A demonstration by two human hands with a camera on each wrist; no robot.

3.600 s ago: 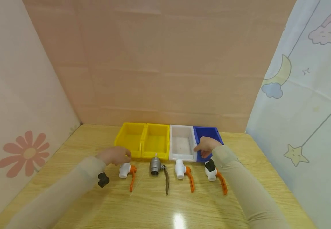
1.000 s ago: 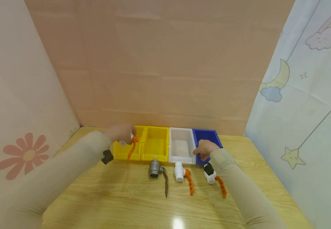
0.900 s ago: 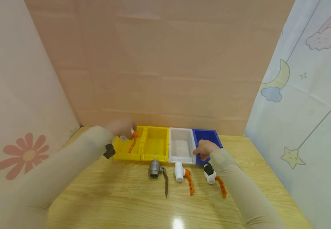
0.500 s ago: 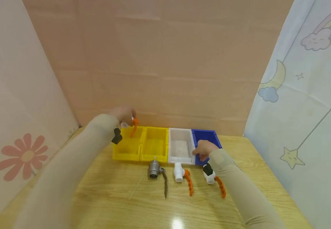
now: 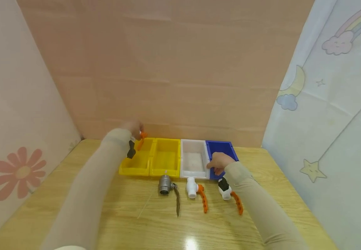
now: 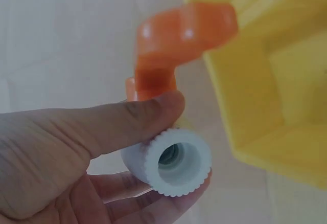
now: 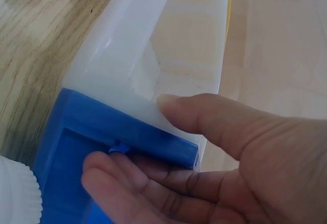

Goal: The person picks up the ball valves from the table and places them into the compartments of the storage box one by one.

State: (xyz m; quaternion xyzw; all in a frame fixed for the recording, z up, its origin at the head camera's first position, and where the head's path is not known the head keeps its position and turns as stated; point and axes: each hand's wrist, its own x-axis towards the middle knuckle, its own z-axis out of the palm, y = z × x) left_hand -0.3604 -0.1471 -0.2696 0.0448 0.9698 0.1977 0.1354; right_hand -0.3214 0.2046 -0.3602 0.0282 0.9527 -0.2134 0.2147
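My left hand (image 5: 133, 128) holds a white plastic ball valve (image 6: 176, 162) with an orange lever handle (image 5: 141, 140). In the left wrist view the thumb lies across its body below the orange lever (image 6: 184, 32), fingers underneath, ribbed socket end facing the camera. This hand is over the back of the leftmost yellow bin (image 5: 136, 170). My right hand (image 5: 221, 162) stays at the adjoining rims of the white bin (image 5: 194, 173) and the blue bin (image 7: 127, 119). Its thumb is over the white rim and its fingers hang loosely curled inside the blue bin; contact is unclear.
In front of the bins lie a metal ball valve (image 5: 165, 184) with a lever, a white valve (image 5: 191, 188) with an orange handle, and a black-and-white valve (image 5: 225, 190) with an orange handle. A second yellow bin (image 5: 165, 172) joins the row. A thin pale stick (image 5: 145, 205) lies left.
The left hand took the leftmost white valve off the table, carried it up over the left yellow bin, and has moved toward that bin's back. My right hand kept its place.
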